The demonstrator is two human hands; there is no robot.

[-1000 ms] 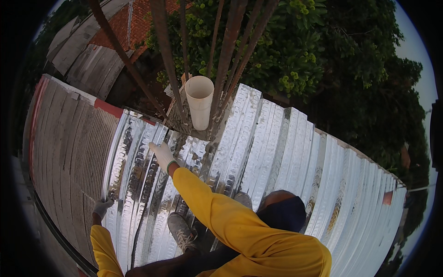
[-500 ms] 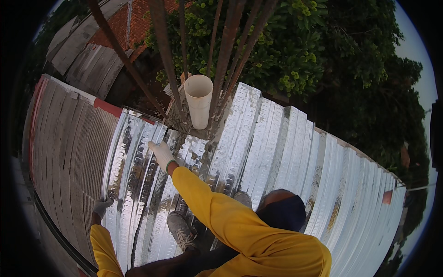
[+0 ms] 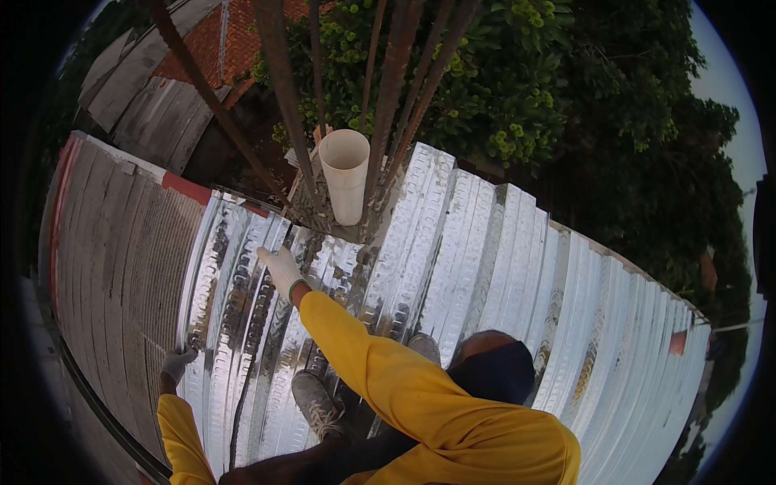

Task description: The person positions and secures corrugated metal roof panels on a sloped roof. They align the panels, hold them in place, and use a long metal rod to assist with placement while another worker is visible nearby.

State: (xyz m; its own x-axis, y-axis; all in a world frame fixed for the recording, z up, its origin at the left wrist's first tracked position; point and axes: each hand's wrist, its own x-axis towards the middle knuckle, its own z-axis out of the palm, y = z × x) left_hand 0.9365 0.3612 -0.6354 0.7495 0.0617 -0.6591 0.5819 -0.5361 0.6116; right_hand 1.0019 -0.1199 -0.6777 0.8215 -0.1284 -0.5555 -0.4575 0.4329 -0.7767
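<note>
Ribbed silver metal decking sheets (image 3: 477, 250) lie under me. My left hand (image 3: 176, 364), in a pale glove, grips the left long edge of the nearest narrow sheet (image 3: 214, 323); its fingers close over the rim. Farther up, my right hand (image 3: 282, 271), in a white knitted glove with a green cuff, closes on a raised rib of that sheet, its fingertips partly hidden. My yellow right sleeve (image 3: 380, 356) reaches across my body. One grey shoe (image 3: 315, 400) stands on the ribs, and a bent knee under dark cloth (image 3: 493, 372) shows to the right.
A white plastic pipe (image 3: 346, 182) stands upright beyond my right hand, among tall rusty rebars (image 3: 283, 97). Weathered corrugated roofing (image 3: 121, 267) adjoins on the left. Past the decking's far edge are trees (image 3: 493, 97) and a tiled roof (image 3: 214, 52).
</note>
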